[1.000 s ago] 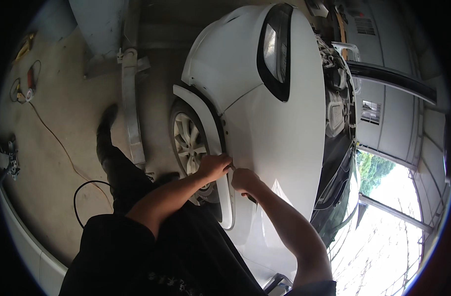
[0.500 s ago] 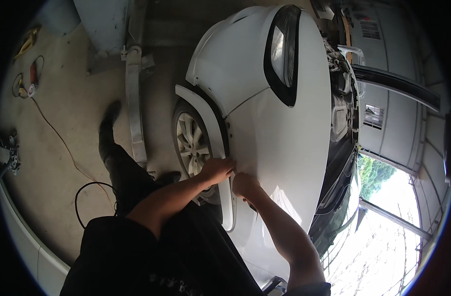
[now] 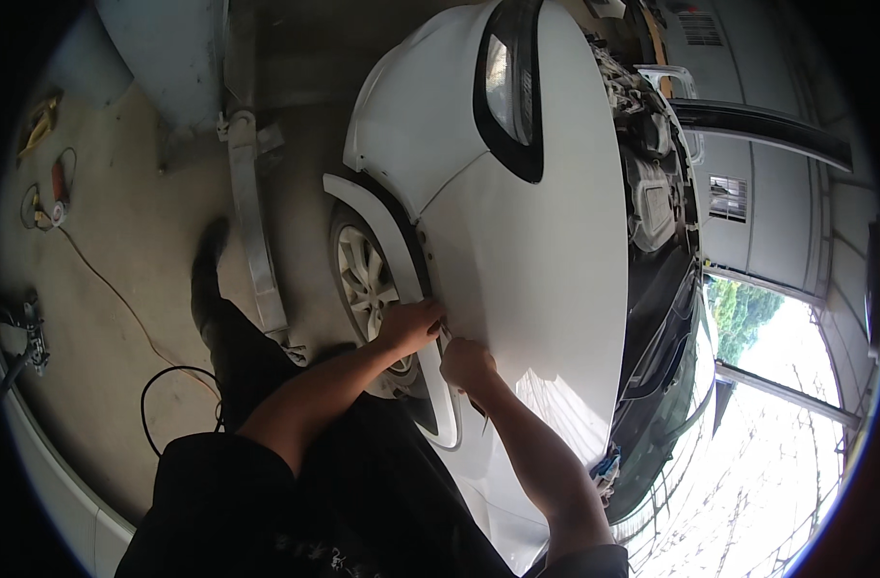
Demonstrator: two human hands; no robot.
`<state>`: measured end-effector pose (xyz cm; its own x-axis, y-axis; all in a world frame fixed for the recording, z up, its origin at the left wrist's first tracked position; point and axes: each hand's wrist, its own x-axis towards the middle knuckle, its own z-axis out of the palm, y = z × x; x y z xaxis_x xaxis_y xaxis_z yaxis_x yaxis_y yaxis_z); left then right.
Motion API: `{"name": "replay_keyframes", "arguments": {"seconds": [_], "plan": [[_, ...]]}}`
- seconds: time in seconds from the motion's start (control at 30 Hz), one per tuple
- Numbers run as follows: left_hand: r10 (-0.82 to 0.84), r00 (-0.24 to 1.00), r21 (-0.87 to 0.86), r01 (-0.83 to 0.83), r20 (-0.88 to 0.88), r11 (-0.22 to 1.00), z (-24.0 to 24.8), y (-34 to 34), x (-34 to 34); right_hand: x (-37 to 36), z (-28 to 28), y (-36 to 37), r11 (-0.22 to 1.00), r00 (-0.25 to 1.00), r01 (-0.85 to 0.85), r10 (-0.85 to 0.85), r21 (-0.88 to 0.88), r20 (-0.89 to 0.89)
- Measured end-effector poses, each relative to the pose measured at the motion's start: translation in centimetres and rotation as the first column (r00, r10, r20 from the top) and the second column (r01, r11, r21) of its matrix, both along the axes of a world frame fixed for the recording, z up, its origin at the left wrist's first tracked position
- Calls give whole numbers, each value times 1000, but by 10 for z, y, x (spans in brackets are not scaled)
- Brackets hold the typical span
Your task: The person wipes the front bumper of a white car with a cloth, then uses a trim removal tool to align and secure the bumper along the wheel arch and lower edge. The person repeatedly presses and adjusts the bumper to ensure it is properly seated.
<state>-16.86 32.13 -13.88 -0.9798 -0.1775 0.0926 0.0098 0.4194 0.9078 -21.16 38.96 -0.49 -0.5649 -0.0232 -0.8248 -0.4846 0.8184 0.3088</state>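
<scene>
A white car's front fender [image 3: 546,279] lies before me, with a white wheel arch trim [image 3: 387,212] standing slightly off its edge around the wheel [image 3: 363,275]. My left hand [image 3: 411,326] is closed at the trim's edge, above the tire; what its fingers pinch is hidden. Right beside it, my right hand [image 3: 467,366] is wrapped around a slim tool. The tool's dark end [image 3: 480,411] shows below the fist, and its thin tip points toward the left fingers. Its exact kind cannot be made out.
A headlight [image 3: 510,91] sits at the fender's far end, with the uncovered engine bay [image 3: 652,197] to the right. A metal beam [image 3: 255,212] stretches along the floor left of the wheel. A cable [image 3: 122,299], a black hose [image 3: 151,390] and a red-handled tool [image 3: 59,183] lie farther left.
The view has shifted, so the car appears slightly farther left and higher. Both hands stay at the same spot on the trim's edge, the right still closed around the tool.
</scene>
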Motion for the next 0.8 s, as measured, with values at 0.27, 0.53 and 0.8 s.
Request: {"name": "replay_keyframes", "arguments": {"seconds": [0.27,0.53,0.8], "plan": [[21,999,-50,-22,-24,999,-9,6,-1,-3,3,-3,997,994,-78,76,15,84],[26,999,-22,-27,-40,999,-8,5,-5,-6,4,-6,986,986,-165,166,-29,17],[-8,990,-34,13,143,999,1,-38,-25,-15,-5,-23,977,978,-190,180,-96,-103]]}}
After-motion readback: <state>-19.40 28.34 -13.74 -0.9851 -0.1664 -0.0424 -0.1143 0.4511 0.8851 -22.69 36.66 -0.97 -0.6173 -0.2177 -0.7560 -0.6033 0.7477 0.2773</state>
